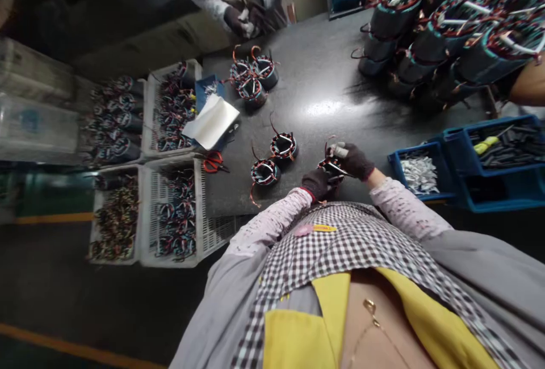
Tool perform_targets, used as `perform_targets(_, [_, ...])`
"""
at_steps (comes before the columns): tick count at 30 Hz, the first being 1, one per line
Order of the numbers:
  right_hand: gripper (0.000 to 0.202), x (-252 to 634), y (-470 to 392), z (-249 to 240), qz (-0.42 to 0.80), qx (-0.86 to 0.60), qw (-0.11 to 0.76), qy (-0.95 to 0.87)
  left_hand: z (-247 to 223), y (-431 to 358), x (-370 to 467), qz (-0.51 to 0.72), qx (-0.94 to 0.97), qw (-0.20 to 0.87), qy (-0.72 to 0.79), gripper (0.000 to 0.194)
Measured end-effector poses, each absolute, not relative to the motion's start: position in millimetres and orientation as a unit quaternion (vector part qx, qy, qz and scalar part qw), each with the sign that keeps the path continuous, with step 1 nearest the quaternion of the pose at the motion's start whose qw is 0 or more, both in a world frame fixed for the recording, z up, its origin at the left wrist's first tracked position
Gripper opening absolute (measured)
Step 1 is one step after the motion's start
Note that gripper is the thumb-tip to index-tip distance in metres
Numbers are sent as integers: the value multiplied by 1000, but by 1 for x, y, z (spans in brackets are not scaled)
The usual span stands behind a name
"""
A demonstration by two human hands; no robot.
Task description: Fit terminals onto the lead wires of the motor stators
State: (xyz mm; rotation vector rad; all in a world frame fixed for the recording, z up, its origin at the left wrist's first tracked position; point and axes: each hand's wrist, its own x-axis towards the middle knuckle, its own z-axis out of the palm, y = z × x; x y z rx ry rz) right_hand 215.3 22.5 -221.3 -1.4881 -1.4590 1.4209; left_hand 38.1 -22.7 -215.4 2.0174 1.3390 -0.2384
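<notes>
A motor stator (331, 168) with wire leads sits at the table's near edge, directly in front of my apron. Gloved in dark knit, my left hand (317, 184) is wrapped round its near left side. My right hand (353, 160), gloved too with pale fingertips, is closed at the stator's upper right, by its wires; what the fingertips pinch is too small to make out. Just left stand two more stators, one (284, 146) behind the other (264, 172), both upright with loose leads.
Three stators (252, 82) stand farther back, near white paper (212, 121) and red-handled scissors (215, 162). White crates (198, 204) of stators line the left. Stacked stators (394, 17) and blue bins (453, 184) are right. A co-worker's gloved hands (246, 20) are across the table; another person's arm (528, 84) shows right.
</notes>
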Motion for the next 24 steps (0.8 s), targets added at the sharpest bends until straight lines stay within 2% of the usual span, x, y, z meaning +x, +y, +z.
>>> perform_targets(2, [47, 214, 23, -221, 568, -540, 366, -502, -210, -10, 43, -143, 808, 308, 481, 43])
perform_targets(4, [46, 210, 17, -226, 579, -553, 387, -457, -208, -1, 50, -183, 828, 283, 449, 49])
perform_targets(7, [41, 207, -4, -244, 545, -620, 349, -443, -212, 0, 55, -218, 849, 255, 407, 50])
perform_targets(11, [27, 211, -29, -271, 487, -672, 322, -457, -218, -17, 40, -179, 873, 234, 389, 42])
perform_targets(15, [24, 216, -32, -280, 483, -659, 299, -493, -215, -21, 12, -163, 859, 201, 442, 60])
perform_targets(20, [27, 215, -28, -277, 442, -665, 267, -539, -210, -8, 3, -195, 892, 200, 356, 47])
perform_targets(24, [27, 213, -31, -278, 432, -673, 265, -539, -210, -3, 10, -207, 881, 219, 366, 37])
